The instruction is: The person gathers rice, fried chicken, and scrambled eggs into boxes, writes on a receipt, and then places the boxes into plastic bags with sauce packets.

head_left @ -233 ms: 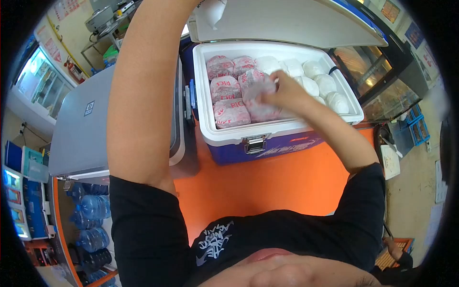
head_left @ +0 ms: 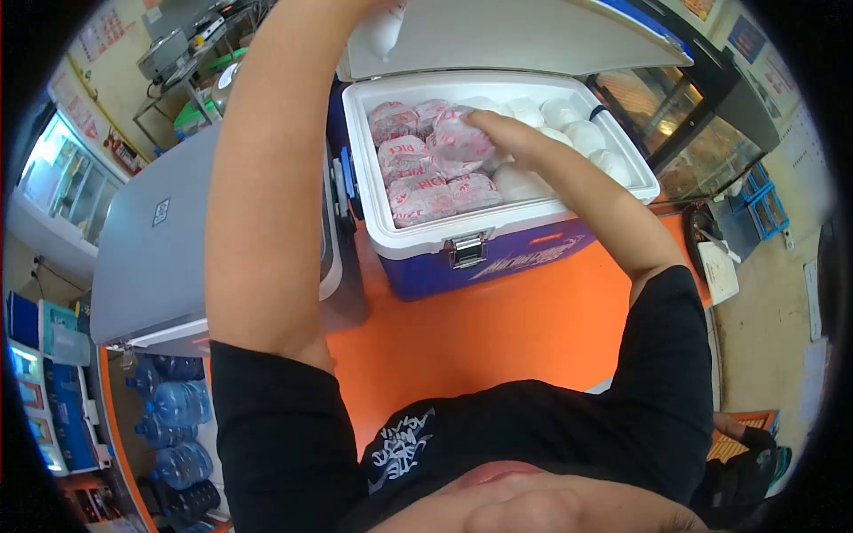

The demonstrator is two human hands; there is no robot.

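In the cooler box [head_left: 400,240], paper-wrapped rice packs [head_left: 422,200] with red RICE print fill the left side. Plain white wrapped bundles [head_left: 586,138] are packed on the right. My right hand [head_left: 508,133] reaches in and is closed on a printed rice pack [head_left: 460,142], lifted a little over the others. My left arm stretches up past the box's left side; only the base of my left hand [head_left: 360,5] shows at the top edge, its fingers hidden. Beside it, in front of the raised lid [head_left: 480,40], hangs a white pointed piece, perhaps plastic or cloth.
A grey cooler [head_left: 151,258] stands close on the left, above blue water bottles [head_left: 182,404]. The orange surface [head_left: 480,346] lies before the box. A glass display case [head_left: 657,115] is at the right. Another person's arm [head_left: 733,426] shows at lower right.
My right hand has moved slightly up and left with a rice pack, which now shows more clearly. Packs beneath it and a white bundle are uncovered. The whole view has shifted slightly.
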